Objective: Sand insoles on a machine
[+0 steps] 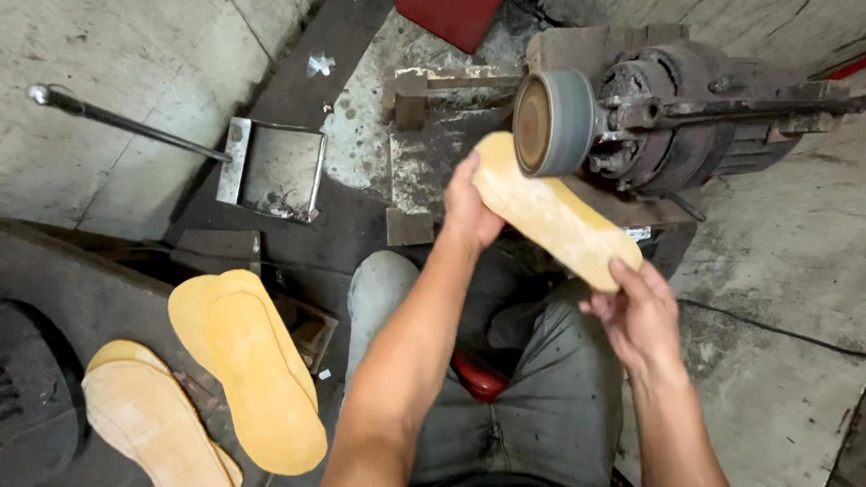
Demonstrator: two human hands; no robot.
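Shoe sole (552,221), pale yellow and long, is being held with both hands against the grinding wheel (546,123), its rounded end touching the wheel's lower rim while its other end is slanting down toward five o'clock. The left hand (468,211) is gripping the upper end of the sole from the nine o'clock side, fingers curled around its edge and closed on it, the wrist bending slightly as the left forearm (400,366) is stretching up from the bottom of the view toward one o'clock. The right hand (640,316) is clamping the lower end, thumb lying on top of the sole and fingers tucked beneath it, palm turned upward, the right forearm rising from six o'clock. The wheel is sitting on the shaft of a dark, rusty motor (695,107), which is lying at three o'clock from the wheel on a stained concrete floor (784,252). Below the hands the person's knees in grey trousers (523,408) are spreading apart. At eight o'clock from the hands two stacks of similar yellow soles (261,384) are lying on a dark surface, one stack just beside the other. At ten o'clock a metal lever (125,122) is reaching toward a small metal frame (273,168), and at twelve o'clock a red box (454,7) is standing near the top edge.
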